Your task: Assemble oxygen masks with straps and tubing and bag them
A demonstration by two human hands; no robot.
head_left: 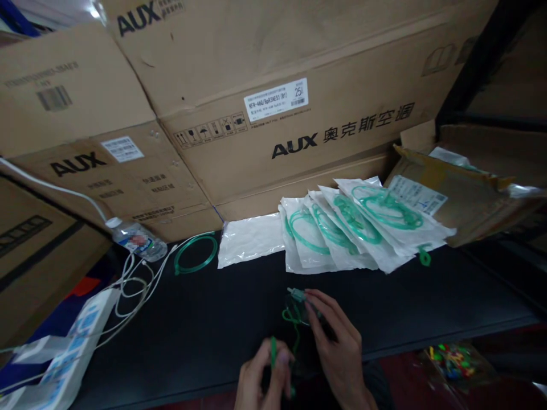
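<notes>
My right hand (335,336) is closed on a clear oxygen mask (304,310), its fingers near the pale green connector. From the mask a thin green strap (294,324) hangs down toward my left. My left hand (269,373) pinches a piece of green strap between thumb and fingers, low over the table's front edge. Beyond the hands, several white pouches (316,242) with coiled green tubing lie fanned out, overlapping. A loose ring of green tubing (196,254) rests to the left of them. Much of the mask is hidden by my right fingers.
Large cartons (239,159) form a wall behind the black table (239,307). At left are a plastic bottle (137,239), white cables and a power strip (81,341). A flat white packet (250,239) lies mid-back. An opened carton (465,199) stands right; colourful small pieces (453,361) sit below.
</notes>
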